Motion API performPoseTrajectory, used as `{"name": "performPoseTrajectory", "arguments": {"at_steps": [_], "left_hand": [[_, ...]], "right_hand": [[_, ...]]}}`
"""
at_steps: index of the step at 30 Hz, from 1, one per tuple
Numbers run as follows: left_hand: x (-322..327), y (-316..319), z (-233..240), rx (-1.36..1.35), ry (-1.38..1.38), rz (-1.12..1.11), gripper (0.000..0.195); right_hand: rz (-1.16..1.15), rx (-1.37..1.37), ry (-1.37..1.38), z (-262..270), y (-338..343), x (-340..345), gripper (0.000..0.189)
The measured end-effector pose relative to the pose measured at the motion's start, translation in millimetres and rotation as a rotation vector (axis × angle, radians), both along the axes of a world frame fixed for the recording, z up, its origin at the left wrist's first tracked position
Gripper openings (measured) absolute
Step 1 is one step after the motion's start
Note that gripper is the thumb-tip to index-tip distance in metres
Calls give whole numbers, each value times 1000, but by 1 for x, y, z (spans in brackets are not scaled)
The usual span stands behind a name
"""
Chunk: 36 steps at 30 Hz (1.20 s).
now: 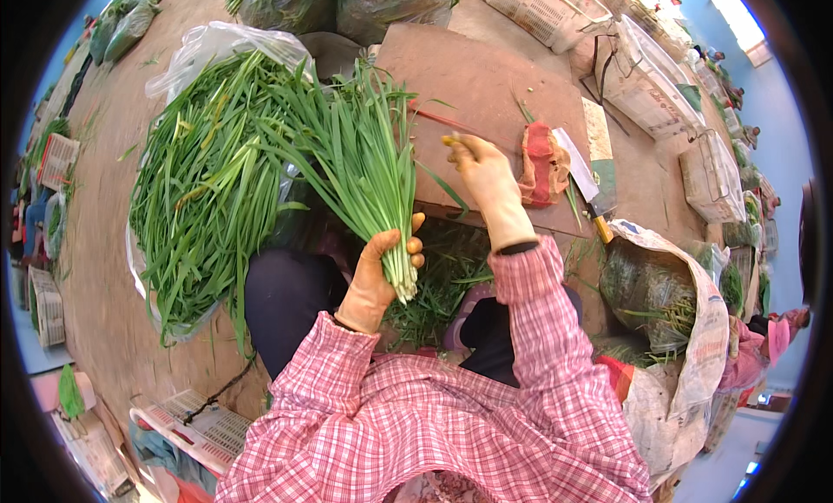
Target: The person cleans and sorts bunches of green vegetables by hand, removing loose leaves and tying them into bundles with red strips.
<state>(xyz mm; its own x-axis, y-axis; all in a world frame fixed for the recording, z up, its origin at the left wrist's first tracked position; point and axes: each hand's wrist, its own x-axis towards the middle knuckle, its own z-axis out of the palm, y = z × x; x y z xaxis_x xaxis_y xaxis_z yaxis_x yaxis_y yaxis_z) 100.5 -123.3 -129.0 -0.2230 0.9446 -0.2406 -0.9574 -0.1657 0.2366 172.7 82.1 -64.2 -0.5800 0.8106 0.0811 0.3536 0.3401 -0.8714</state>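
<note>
Wearing a tan glove, my left hand [372, 282] is closed around the white stem ends of a bunch of green leafy stalks [371, 171], possibly garlic chives. The leaves fan up and left. My right hand [478, 168], also gloved, is raised over the brown board [455, 74]; its fingertips are bent together near a small yellowish bit, and whether they pinch it is unclear. A large heap of the same greens [202, 197] lies on clear plastic at the left. Right of my right hand are a red and tan mesh cloth [543, 165] and a knife with a yellow handle [579, 174].
An open white sack [709, 347] with bagged greens stands at the right. Filled plastic bags of greens [397, 12] stand beyond the board. White woven baskets [651, 87] line the upper right. Leaf scraps [416, 314] cover the floor between the knees. A person in pink [748, 360] is at the far right.
</note>
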Motion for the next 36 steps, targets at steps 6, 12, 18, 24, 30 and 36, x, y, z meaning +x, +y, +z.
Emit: {"name": "performPoseTrajectory", "arguments": {"at_steps": [6,12,18,24,30,36], "left_hand": [[-1,-5,2,-5,0,7,52],[1,-17,19,132,-4,-10,49],[-2,-8,29,-156,324,57,49],[8,-4,-1,-260,446,46,57],[8,-3,-14,-242,403,-7,57],[5,-5,2,-279,584,-91,56]], "right_hand": [[332,301,-239,-12,6,-48,22],[-57,315,-312,-7,69,-40,18],[-116,377,-367,51,-3,48,38],[186,-448,-312,2,-123,61,49],[174,-773,-293,-27,-115,67,56],[115,-752,-8,-23,-133,58,39]]}}
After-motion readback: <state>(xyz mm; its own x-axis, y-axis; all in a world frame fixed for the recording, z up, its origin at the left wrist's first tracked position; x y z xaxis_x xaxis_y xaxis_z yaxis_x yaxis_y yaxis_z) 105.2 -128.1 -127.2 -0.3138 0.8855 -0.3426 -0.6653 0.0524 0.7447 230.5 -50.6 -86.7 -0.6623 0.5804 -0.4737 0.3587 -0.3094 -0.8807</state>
